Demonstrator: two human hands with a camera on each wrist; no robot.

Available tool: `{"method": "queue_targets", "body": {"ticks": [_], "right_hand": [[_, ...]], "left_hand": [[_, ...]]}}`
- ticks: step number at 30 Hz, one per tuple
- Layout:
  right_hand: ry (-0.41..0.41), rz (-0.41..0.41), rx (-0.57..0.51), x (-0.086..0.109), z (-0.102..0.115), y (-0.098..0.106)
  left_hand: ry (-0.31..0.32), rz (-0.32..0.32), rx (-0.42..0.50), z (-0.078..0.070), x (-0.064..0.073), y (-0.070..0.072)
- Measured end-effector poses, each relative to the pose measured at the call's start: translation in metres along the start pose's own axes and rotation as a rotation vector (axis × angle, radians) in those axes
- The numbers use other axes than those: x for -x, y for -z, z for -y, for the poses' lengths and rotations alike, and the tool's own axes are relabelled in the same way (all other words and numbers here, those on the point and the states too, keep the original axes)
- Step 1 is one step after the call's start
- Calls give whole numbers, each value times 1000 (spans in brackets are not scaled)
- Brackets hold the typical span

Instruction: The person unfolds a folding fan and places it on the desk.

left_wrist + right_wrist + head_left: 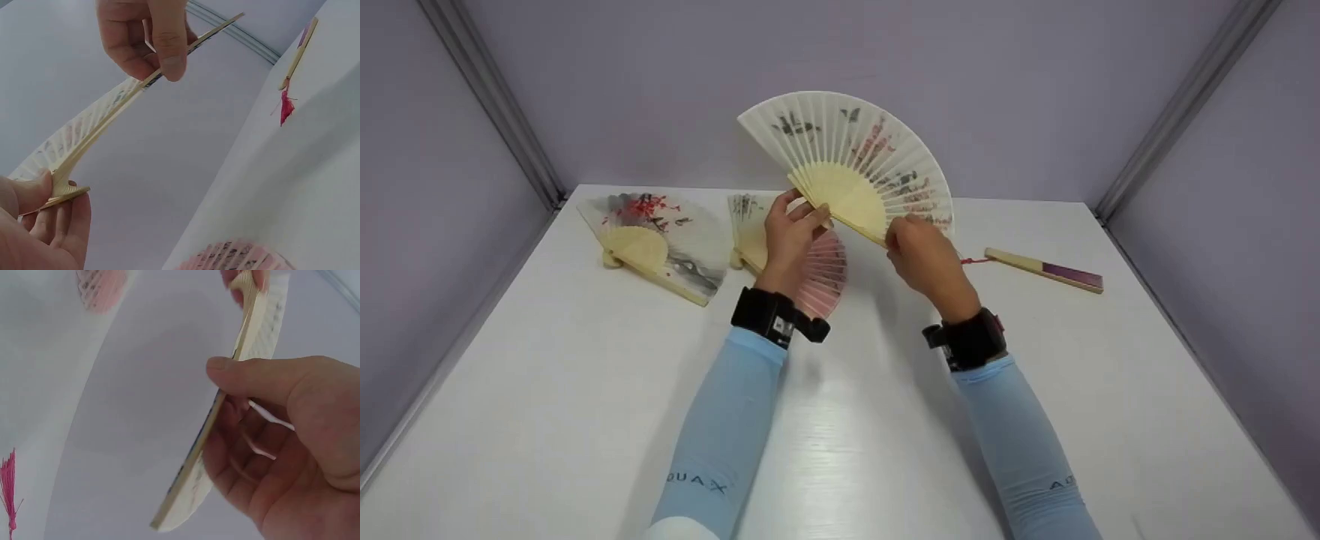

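While pinched by both hands' fingers, spread fan.

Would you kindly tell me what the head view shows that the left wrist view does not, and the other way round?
Only the head view shows the red-blossom fan lying open at the table's left, another open fan behind the left hand, both blue sleeves and the wrist straps. Only the left wrist view shows the raised fan edge-on, with the left thumb pressing its pivot end. Both show the white fan held up by both hands, the right hand pinching its outer rib, the pink fan and the closed fan with its red tassel.
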State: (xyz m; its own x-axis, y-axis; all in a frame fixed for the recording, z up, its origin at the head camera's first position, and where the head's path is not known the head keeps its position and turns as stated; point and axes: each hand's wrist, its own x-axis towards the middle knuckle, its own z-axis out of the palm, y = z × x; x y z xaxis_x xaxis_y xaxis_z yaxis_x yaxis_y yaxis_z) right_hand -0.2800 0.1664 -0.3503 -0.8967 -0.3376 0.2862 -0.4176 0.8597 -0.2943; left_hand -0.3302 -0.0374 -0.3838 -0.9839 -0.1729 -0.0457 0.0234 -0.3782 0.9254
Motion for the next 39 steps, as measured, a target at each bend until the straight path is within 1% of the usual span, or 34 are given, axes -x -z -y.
{"method": "queue_targets", "body": {"ticks": [1,3,6,8,9,11,13,16,19,20,21,22,23,25,27,28,29,31,32,33,36,37,39], "right_hand": [[-26,25,2,4,5,-2],[-84,69,19,10,15,-6],[-206,150,59,14,25,-7],[-268,204,86,13,25,-9],[-292,231,84,13,24,-10],[-315,278,76,12,18,-14],[-319,311,52,11,11,-21],[-322,342,16,9,2,-32],[-348,364,-41,6,-4,-42],[-360,373,-58,6,-6,-44],[-365,381,-72,5,-7,-46],[-349,374,-97,2,-20,-57],[-355,383,-114,2,-21,-58],[-357,403,-128,1,-21,-60],[-372,428,-135,-1,-22,-60],[-384,440,-140,-2,-22,-60],[-418,467,-130,-1,-11,-50],[-441,491,-123,-5,-17,-54],[-439,493,-124,-7,-25,-61],[-426,491,-119,-10,-34,-69],[-371,473,-112,-19,-64,-96],[-346,464,-111,-21,-74,-105],[-312,456,-104,-25,-86,-117]], "left_hand": [[12,13,-47,-1,-3,-4],[27,47,-109,-3,-6,-13],[57,83,-204,2,-13,-27],[84,90,-255,8,-15,-35],[99,90,-297,13,-17,-37],[131,81,-390,21,-21,-40],[150,67,-488,30,-26,-41],[129,36,-646,45,-40,-40],[58,2,-788,68,-62,-37],[36,-3,-821,76,-70,-36],[26,3,-840,80,-73,-35],[24,14,-857,83,-77,-35],[30,24,-865,85,-78,-34],[66,61,-872,82,-74,-33],[82,87,-925,81,-70,-32],[78,96,-965,83,-70,-32],[75,99,-1012,84,-69,-33],[51,106,-1112,83,-63,-35],[45,106,-1157,81,-58,-37],[47,114,-1190,76,-51,-39],[80,138,-1266,60,-34,-47],[85,149,-1291,56,-29,-50],[62,176,-1374,54,-26,-52]]}}
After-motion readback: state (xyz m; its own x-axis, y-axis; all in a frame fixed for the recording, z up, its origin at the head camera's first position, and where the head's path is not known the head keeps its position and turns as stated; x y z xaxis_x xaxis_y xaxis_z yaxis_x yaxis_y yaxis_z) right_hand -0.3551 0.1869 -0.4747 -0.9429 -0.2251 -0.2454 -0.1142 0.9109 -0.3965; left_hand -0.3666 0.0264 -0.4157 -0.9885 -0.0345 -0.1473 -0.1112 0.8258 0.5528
